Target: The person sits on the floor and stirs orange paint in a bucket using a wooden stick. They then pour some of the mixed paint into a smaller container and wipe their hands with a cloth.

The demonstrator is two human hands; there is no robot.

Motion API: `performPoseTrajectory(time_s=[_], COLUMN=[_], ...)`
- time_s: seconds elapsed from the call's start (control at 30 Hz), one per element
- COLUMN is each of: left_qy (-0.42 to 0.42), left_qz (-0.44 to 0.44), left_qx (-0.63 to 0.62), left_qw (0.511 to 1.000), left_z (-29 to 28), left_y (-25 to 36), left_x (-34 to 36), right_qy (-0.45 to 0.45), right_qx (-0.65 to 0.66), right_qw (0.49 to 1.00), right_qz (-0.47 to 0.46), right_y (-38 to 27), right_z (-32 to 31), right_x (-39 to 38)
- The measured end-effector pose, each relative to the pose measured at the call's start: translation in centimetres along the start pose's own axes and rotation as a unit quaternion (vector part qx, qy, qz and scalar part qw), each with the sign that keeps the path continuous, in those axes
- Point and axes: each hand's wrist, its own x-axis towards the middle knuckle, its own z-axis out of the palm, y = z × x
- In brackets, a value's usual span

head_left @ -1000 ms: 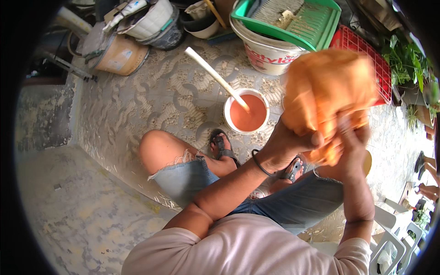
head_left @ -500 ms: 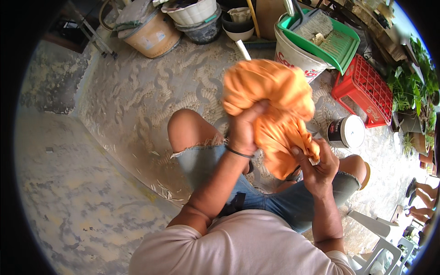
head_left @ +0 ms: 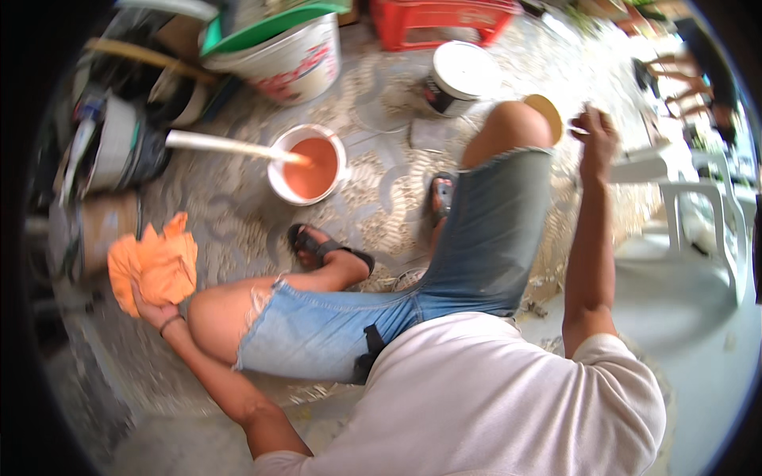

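Note:
Out to the far left, my left hand (head_left: 155,308) is closed on a crumpled orange cloth (head_left: 155,262), beside my left knee. My right hand (head_left: 595,143) is held out at the right, beyond my right knee and near a white plastic chair (head_left: 675,190). Its fingers are curled together and a little blurred; whether anything small is between them I cannot make out. A white bucket (head_left: 343,163) of orange-red liquid (head_left: 313,170) stands on the floor in front of me. A long pale stick (head_left: 230,144) leans in it over the left rim.
Behind the bucket stand a large white pail (head_left: 294,71) with a green dustpan (head_left: 270,28) on top, a red crate (head_left: 436,24) and a white-lidded tub (head_left: 460,75). Pots and tubs (head_left: 119,143) crowd the left. Other people (head_left: 690,79) are at the far right.
My hands have moved apart: the left carried the orange cloth far left, while the right let go of it and swung out right. The view has turned rightward, and the bucket of liquid now shows.

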Motion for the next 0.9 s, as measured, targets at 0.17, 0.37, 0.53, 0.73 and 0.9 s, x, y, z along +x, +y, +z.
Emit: performPoseTrajectory(time_s=[0.17, 0.37, 0.53, 0.73, 0.9], left_qy=[0.087, 0.2, 0.233, 0.242, 0.282], left_qz=[-0.169, -0.22, -0.177, -0.046, 0.14], left_qx=[0.037, 0.135, 0.167, 0.189, 0.138], left_qw=[0.981, 0.945, 0.942, 0.951, 0.939], left_z=[-3.9, -8.0, -8.8, -6.9, -3.6], left_y=[-8.3, -9.4, -6.2, 0.8, 5.2], left_x=[0.4, -5.4, -5.4, -4.0, -8.3], right_qy=[0.092, 0.097, 0.134, 0.109, 0.082], right_qx=[-0.054, 0.002, 0.106, 0.187, 0.091], right_qw=[0.971, 0.93, 0.906, 0.899, 0.94], right_qz=[0.214, 0.353, 0.388, 0.38, 0.32], right_y=[13.1, 20.5, 22.9, 26.0, 25.4], right_z=[-4.2, -6.6, -7.0, -6.8, -6.0], right_x=[-2.3, -6.7, -3.6, 3.9, 7.3])
